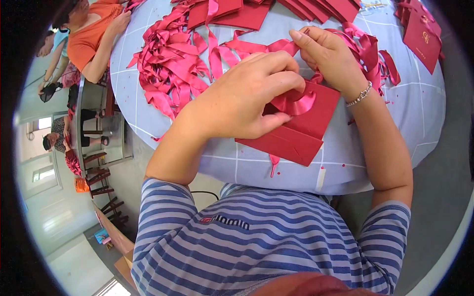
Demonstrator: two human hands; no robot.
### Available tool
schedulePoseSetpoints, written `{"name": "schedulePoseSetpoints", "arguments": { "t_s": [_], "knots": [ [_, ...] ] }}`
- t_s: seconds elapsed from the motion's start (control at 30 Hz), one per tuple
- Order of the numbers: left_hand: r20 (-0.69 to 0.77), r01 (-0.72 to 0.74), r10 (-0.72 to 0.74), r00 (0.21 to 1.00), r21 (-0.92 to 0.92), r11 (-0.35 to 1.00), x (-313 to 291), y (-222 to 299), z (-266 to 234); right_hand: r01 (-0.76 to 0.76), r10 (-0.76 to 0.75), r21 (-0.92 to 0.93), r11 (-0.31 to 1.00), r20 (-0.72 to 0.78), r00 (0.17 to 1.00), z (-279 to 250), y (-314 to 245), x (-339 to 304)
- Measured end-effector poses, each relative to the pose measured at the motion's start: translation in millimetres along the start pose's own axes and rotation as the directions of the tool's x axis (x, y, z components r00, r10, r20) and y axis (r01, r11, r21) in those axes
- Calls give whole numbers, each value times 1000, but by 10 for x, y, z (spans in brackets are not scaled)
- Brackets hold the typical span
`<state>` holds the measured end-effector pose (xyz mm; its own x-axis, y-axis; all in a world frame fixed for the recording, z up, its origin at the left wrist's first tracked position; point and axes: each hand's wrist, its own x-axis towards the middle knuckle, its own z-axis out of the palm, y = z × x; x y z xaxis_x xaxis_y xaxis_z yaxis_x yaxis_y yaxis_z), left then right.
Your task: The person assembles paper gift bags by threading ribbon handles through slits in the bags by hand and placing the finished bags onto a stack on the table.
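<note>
A small flat red paper gift bag (301, 140) lies tilted near the front of the table, under my hands. My left hand (247, 96) curls over its left side, with thumb and fingers bent around a glossy pink-red ribbon (298, 104) looped at the bag. Some of its fingertips are hidden, so the exact grip is partly covered. Beyond the bag's upper right corner, my right hand (326, 56) is closed, thumb and index finger pinching a ribbon's dark narrow tip (307, 31). Another ribbon end (273, 165) pokes out below the bag.
Loose ribbons (170, 64) form a large heap at the left of the cloth-covered table (414, 111). Stacked red bags (321, 10) lie along the far side, more bags (422, 37) at far right. A person in orange (89, 42) sits at the left; stools (101, 180) stand beyond.
</note>
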<state>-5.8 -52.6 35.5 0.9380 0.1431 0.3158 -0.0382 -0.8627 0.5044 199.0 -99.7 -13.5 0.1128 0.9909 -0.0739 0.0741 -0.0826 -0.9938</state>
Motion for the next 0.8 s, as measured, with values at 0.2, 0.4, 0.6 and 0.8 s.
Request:
{"name": "schedulePoseSetpoints", "arguments": {
  "t_s": [0.2, 0.4, 0.6, 0.8],
  "knots": [
    [43, 42, -40, 998, -66, 997, 19, -6, 27, 62, -62, -8, 998, -31, 998, 26, 18, 2],
    [15, 20, -18, 1000, -86, 996, 12, -35, 64, 82, -82, 7, 997, -28, 996, 46, 20, -5],
    [46, 52, -45, 998, -156, 986, 37, 48, -25, 73, -73, -6, 997, -18, 997, 45, 24, -13],
    [-37, 85, -86, 996, -31, 996, 46, 100, 91, 182, -194, -177, 967, -54, 980, 67, 39, -6]
  ]
}}
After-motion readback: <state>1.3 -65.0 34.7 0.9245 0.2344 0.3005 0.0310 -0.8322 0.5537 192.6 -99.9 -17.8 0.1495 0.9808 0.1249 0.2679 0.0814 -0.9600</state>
